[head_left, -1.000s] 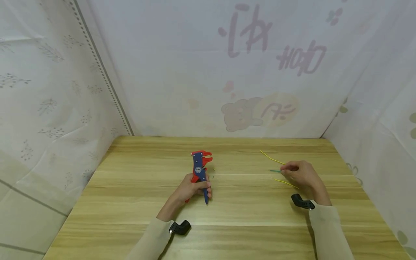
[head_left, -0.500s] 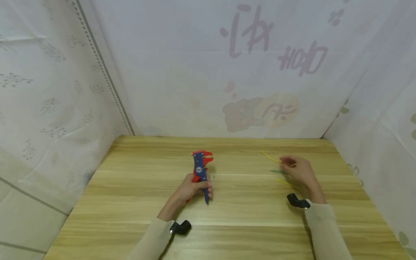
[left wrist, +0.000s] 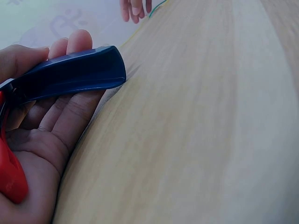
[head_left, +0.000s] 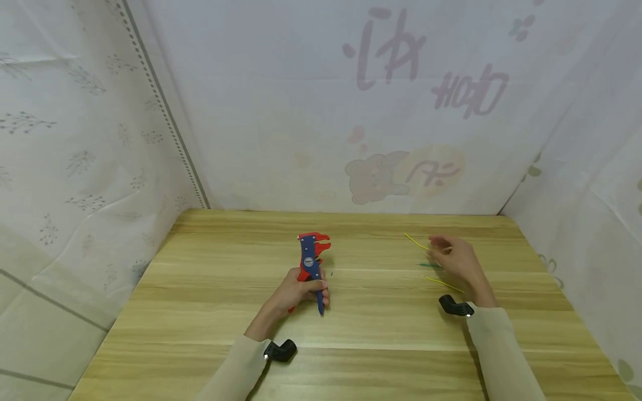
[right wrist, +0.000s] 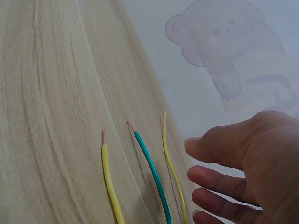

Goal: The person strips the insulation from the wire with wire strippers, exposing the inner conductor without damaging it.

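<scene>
My left hand point(head_left: 296, 291) grips a wire stripper point(head_left: 308, 256) with blue and red handles, its red jaws upright and pointing right. In the left wrist view the blue handle point(left wrist: 74, 72) lies across the fingers. Over on the right, my right hand point(head_left: 457, 260) hovers beside the far yellow wire point(right wrist: 170, 163), thumb and fingers apart with nothing between them. A green wire point(right wrist: 152, 170) lies in the middle, its copper end bare. The near yellow wire point(right wrist: 109, 177) also shows bare copper at its tip.
Tiny scraps of green point(head_left: 331, 274) and yellow insulation point(head_left: 333, 262) lie right of the stripper. A wood-grain table point(head_left: 371, 323) carries everything. Behind it hangs a pale printed cloth point(head_left: 281, 111), with more cloth at both sides.
My right hand has moved away from the green wire, back and slightly left toward the far yellow wire, and its fingers have spread. The left hand keeps its hold on the wire stripper.
</scene>
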`<state>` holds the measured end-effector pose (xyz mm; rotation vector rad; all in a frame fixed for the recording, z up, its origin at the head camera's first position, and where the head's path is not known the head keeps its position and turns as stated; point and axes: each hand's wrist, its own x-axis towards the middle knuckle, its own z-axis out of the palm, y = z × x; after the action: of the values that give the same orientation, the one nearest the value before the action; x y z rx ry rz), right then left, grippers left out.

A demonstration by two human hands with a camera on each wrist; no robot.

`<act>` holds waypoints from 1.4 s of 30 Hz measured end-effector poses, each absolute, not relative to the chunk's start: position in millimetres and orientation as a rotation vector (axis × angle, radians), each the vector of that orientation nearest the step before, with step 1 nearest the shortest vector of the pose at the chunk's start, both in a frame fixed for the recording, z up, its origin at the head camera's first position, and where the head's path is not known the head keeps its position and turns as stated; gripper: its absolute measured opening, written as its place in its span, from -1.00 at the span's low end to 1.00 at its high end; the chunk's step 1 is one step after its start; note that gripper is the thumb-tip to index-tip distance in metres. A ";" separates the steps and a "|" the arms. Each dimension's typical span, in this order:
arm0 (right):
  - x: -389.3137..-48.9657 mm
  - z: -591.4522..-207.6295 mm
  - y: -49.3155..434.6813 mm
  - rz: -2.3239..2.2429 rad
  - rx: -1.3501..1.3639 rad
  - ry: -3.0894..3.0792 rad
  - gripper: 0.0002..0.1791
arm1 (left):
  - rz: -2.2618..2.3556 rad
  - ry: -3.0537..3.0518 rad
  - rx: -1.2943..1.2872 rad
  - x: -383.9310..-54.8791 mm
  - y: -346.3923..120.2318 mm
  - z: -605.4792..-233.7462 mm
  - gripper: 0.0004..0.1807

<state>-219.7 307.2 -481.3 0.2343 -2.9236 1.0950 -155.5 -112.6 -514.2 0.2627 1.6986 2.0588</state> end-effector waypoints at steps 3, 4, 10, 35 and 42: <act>-223.3 -481.8 306.5 1.092 0.255 -2.916 -0.54 | 2.059 1.694 0.268 -155.7 -112.4 -513.6 -0.76; -224.5 -482.1 306.2 1.086 0.259 -2.915 -0.55 | 2.059 1.693 0.272 -155.8 -112.4 -513.7 -0.76; -231.6 -485.0 303.5 1.038 0.267 -2.926 -0.58 | 2.060 1.693 0.310 -157.2 -111.5 -515.3 -0.88; -241.4 -491.9 300.8 1.001 0.228 -2.979 -0.80 | 2.059 1.699 0.296 -157.0 -111.5 -513.0 -0.88; -240.7 -495.1 299.6 0.962 0.240 -3.002 -0.85 | 2.060 1.696 0.289 -156.0 -111.0 -514.5 -0.82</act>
<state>-240.7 299.6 -495.1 0.2401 -3.0022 0.9625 -156.0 -111.0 -514.5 0.2893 1.6963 2.0598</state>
